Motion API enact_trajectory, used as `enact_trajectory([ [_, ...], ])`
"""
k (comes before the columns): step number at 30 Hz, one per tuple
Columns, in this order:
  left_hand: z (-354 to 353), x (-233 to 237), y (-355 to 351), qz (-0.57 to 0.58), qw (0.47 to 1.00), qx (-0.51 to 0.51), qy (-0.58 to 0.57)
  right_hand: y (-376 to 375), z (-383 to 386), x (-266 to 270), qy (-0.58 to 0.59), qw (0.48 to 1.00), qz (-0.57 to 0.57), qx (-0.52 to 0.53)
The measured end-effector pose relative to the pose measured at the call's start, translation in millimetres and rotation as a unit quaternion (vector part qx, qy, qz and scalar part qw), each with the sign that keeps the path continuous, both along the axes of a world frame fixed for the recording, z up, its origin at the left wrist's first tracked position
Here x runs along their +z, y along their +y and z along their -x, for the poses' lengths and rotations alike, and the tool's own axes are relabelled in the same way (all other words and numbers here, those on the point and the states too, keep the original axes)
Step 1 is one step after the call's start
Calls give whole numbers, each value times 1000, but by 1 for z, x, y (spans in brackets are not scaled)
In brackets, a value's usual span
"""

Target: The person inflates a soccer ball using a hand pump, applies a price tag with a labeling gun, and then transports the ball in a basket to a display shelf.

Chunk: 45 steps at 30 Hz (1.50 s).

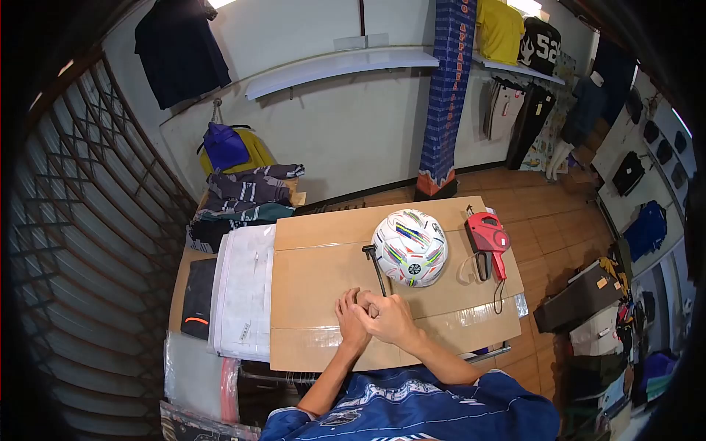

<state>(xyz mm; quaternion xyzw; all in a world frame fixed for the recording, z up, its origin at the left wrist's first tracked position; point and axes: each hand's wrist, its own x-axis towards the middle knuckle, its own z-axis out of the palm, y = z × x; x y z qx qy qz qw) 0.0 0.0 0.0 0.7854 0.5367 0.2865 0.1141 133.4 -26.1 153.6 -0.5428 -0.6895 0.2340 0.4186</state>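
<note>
My left hand (pixel 354 320) and my right hand (pixel 393 320) are together over the cardboard sheet (pixel 316 279), fingers curled and pressed against each other. What lies inside the closed fingers is hidden. A thin black rod with a T-shaped end (pixel 380 278) runs down to the knuckles of my right hand; I cannot tell whether it is gripped. Just beyond, to the right of the rod, sits a white ball (pixel 410 248) with coloured streaks. Farther right lies a red price label gun (pixel 487 234) with a black lever.
Left of the cardboard is a stack of white plastic-wrapped packs (pixel 244 290), with a dark folded item (pixel 198 298) beside it. Folded clothes (pixel 246 195) are piled behind. A blue printed pillar (pixel 445 95) stands past the table's far edge. Clothing racks fill the right side.
</note>
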Motion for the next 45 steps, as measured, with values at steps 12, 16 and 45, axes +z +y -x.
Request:
enact_trajectory([
  [12, -2, 8, 4, 64, 998, 10, 12, -32, -19, 138, 54, 995, -46, 66],
  [16, 2, -5, 4, -26, 1000, -2, -16, -14, -5, 90, 25, 997, -44, 54],
  [45, -1, 3, 2, 0, 1000, 1, -24, -15, -9, 92, 57, 996, -9, 70],
])
